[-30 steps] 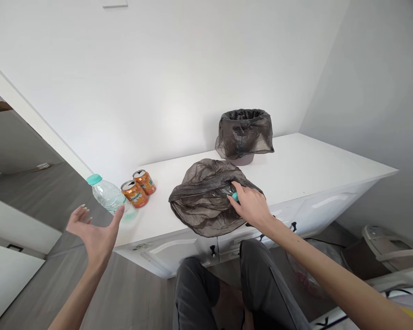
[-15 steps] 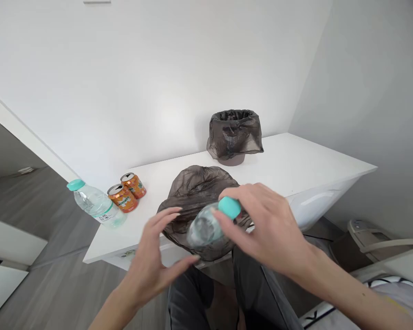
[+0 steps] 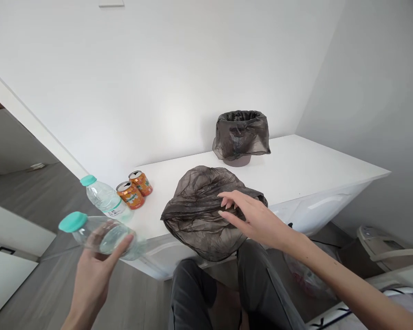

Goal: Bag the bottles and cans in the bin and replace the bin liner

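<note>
Left hand (image 3: 95, 266) wraps one bottle (image 3: 110, 237) at eight o'clock, not yet set down; right hand (image 3: 253, 216) half-curled, empty, over dark bag (image 3: 204, 215), six. We have second bottle (image 3: 101, 194), cans (image 3: 131, 197) already standing toward nine.

The left hand (image 3: 97, 265) grips, while the right hand (image 3: 253, 216) curves loosely.

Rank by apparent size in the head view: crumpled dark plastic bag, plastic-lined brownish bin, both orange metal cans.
1. Crumpled dark plastic bag
2. Plastic-lined brownish bin
3. Orange metal cans: nearly alike; front one nearer, ranking unsure
</note>
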`<state>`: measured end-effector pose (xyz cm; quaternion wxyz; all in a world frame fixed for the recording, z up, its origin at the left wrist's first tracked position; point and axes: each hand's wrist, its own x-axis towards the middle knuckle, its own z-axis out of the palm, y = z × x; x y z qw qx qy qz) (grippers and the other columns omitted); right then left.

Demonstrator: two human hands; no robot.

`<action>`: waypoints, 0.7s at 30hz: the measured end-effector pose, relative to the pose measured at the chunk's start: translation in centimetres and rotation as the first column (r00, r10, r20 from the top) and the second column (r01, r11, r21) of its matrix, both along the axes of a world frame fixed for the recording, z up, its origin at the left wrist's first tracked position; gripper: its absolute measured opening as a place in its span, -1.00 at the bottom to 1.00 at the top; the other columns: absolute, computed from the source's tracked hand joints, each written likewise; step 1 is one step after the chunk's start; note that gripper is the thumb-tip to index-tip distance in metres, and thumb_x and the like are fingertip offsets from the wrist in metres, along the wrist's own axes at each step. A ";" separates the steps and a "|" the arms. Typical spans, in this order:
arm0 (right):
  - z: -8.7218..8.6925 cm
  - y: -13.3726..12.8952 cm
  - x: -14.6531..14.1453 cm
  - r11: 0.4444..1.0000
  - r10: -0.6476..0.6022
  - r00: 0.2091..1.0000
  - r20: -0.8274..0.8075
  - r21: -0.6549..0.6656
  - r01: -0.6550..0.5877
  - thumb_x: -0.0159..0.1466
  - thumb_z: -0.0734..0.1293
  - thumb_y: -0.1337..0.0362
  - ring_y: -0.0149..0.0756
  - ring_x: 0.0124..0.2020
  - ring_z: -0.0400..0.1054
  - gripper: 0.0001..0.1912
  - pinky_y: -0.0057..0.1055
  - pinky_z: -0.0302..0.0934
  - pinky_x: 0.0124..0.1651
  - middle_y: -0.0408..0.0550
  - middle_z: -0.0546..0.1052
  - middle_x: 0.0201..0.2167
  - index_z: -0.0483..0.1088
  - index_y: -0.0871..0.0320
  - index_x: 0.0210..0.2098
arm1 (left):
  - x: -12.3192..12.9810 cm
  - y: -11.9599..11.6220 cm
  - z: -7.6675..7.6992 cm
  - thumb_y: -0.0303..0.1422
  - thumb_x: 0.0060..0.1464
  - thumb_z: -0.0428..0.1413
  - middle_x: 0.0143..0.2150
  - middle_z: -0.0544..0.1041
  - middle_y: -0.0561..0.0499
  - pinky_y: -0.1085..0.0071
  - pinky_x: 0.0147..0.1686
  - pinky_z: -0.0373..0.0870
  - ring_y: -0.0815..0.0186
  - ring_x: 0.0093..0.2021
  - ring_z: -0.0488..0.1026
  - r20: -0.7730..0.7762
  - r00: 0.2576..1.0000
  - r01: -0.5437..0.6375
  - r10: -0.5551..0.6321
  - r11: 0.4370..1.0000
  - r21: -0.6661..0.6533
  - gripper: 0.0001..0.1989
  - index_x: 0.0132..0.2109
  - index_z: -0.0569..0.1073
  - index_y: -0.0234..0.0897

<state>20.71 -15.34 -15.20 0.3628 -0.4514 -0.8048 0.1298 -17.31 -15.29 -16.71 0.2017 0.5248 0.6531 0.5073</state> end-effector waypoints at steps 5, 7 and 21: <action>-1.6 0.8 -0.3 0.999 0.005 0.997 0.081 0.041 -0.008 0.52 0.21 0.16 -0.12 0.06 0.48 -0.66 -0.15 0.42 0.11 0.06 0.55 0.01 0.31 0.04 0.24 | -1.8 0.2 1.8 -0.09 -0.10 0.41 0.14 0.57 -0.13 -0.18 0.16 0.53 -0.20 0.19 0.50 0.011 0.963 -0.270 0.270 0.961 0.051 -0.49 -0.03 0.53 -0.17; -1.7 0.9 -0.6 0.998 -0.012 0.992 0.124 0.067 0.003 0.51 0.21 0.17 -0.09 0.10 0.47 -0.64 -0.10 0.41 0.14 0.08 0.55 0.06 0.31 0.04 0.25 | -2.2 0.7 1.9 -0.09 -0.11 0.42 0.12 0.57 -0.14 -0.18 0.15 0.54 -0.21 0.19 0.50 0.016 0.954 -0.301 0.300 0.951 0.070 -0.47 -0.02 0.51 -0.17; -2.3 0.5 0.1 0.998 -0.046 0.977 0.210 0.053 0.036 0.51 0.18 0.20 -0.03 0.15 0.46 -0.60 -0.07 0.44 0.13 0.11 0.51 0.14 0.29 0.01 0.30 | -5.1 6.4 -0.5 -0.11 -0.16 0.48 0.19 0.54 -0.14 -0.12 0.22 0.44 -0.15 0.23 0.48 0.141 0.938 -0.336 0.318 0.932 0.135 -0.23 0.17 0.43 -0.26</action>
